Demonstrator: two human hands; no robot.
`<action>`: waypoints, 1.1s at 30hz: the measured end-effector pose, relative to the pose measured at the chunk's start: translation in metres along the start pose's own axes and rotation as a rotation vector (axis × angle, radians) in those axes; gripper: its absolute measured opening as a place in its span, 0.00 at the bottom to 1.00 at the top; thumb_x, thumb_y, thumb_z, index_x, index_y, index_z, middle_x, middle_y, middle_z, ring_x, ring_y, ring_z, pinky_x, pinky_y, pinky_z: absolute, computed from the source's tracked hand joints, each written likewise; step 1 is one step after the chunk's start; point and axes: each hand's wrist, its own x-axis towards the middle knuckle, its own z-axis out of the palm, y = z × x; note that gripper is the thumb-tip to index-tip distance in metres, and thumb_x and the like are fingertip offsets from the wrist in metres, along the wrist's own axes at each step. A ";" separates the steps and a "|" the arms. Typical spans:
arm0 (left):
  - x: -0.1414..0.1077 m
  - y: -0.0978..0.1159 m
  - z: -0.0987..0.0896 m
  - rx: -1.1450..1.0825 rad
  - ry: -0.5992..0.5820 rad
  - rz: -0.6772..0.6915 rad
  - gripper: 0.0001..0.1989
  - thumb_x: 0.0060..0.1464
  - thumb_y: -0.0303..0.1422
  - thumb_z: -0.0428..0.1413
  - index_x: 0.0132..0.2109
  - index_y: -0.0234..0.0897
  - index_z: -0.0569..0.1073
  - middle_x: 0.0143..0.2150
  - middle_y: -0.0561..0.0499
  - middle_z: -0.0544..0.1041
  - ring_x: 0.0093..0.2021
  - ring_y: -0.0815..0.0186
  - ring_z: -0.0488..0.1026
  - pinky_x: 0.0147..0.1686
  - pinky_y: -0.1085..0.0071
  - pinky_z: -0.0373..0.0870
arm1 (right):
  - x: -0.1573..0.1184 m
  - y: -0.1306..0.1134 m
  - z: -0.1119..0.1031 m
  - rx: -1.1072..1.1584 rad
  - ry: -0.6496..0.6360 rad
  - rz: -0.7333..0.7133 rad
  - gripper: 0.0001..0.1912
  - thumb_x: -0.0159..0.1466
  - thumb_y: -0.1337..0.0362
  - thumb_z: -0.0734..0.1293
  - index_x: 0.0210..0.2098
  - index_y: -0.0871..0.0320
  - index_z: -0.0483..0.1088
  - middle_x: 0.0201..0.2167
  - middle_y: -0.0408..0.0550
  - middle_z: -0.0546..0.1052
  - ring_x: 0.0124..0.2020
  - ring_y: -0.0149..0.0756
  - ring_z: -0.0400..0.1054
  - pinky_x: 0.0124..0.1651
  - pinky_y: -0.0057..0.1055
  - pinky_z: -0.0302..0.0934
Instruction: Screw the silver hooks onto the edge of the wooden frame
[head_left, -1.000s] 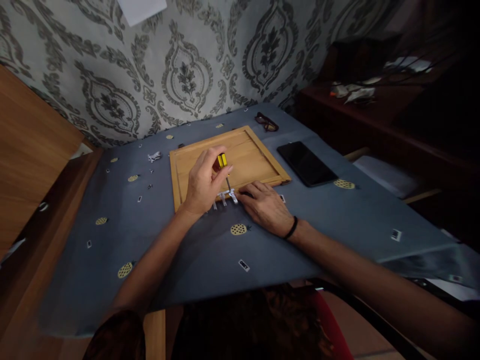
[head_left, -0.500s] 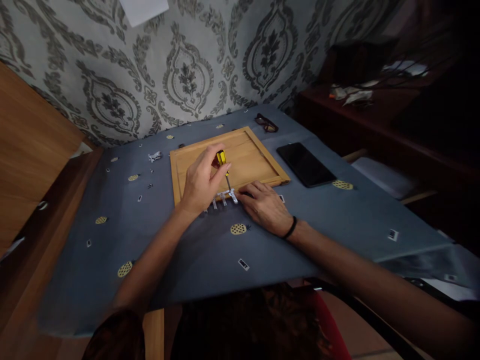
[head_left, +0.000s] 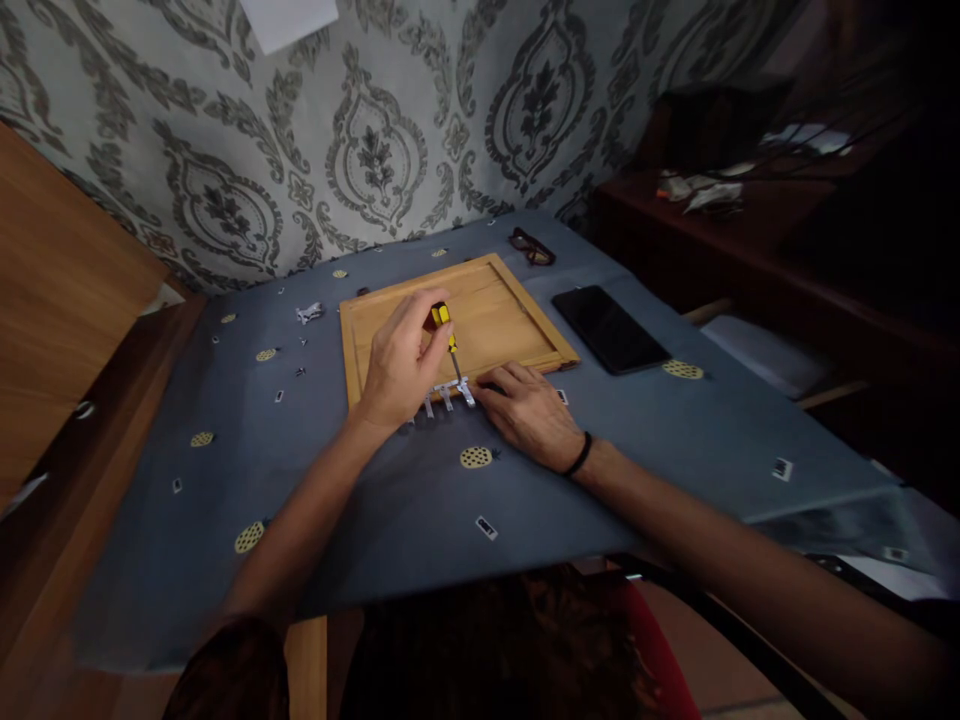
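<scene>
My left hand is closed round the yellow and black handle of a screwdriver above the wooden framed board. The screwdriver leans slightly, its tip down on the plate of a silvery metal hook at the board's near edge. Several similar hooks line that edge to the left, partly hidden by my left hand. My right hand, with a black band at the wrist, rests against the near edge with fingers bent and pressed together, the tips at the right side of the same hook.
A black phone lies right of the board, with dark glasses behind it. On the left of the blue tablecloth are a small silvery heap of metal pieces and tiny loose pieces. Patterned wall at the back.
The screwdriver handle has shifted and turned slightly in my left hand, whose thumb has moved a little left. My right hand and the board stay in place.
</scene>
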 end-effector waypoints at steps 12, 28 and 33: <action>-0.002 -0.001 0.004 -0.040 -0.008 -0.011 0.16 0.61 0.23 0.54 0.55 0.40 0.67 0.47 0.49 0.75 0.42 0.67 0.74 0.40 0.72 0.75 | 0.001 -0.001 0.000 -0.043 0.009 -0.010 0.13 0.68 0.70 0.63 0.48 0.58 0.77 0.42 0.54 0.78 0.44 0.44 0.64 0.45 0.39 0.59; -0.001 0.001 0.001 -0.031 0.008 0.000 0.12 0.62 0.25 0.55 0.51 0.39 0.69 0.47 0.49 0.76 0.44 0.66 0.76 0.41 0.71 0.76 | 0.000 -0.001 0.000 -0.045 0.022 -0.016 0.13 0.68 0.70 0.63 0.49 0.58 0.76 0.42 0.53 0.78 0.44 0.44 0.65 0.46 0.39 0.59; -0.001 -0.001 0.001 -0.060 -0.032 0.001 0.15 0.62 0.24 0.53 0.55 0.38 0.68 0.50 0.48 0.77 0.44 0.67 0.76 0.43 0.71 0.76 | 0.000 -0.002 0.000 -0.056 0.029 -0.014 0.13 0.69 0.69 0.63 0.48 0.59 0.77 0.42 0.53 0.79 0.44 0.44 0.65 0.46 0.39 0.59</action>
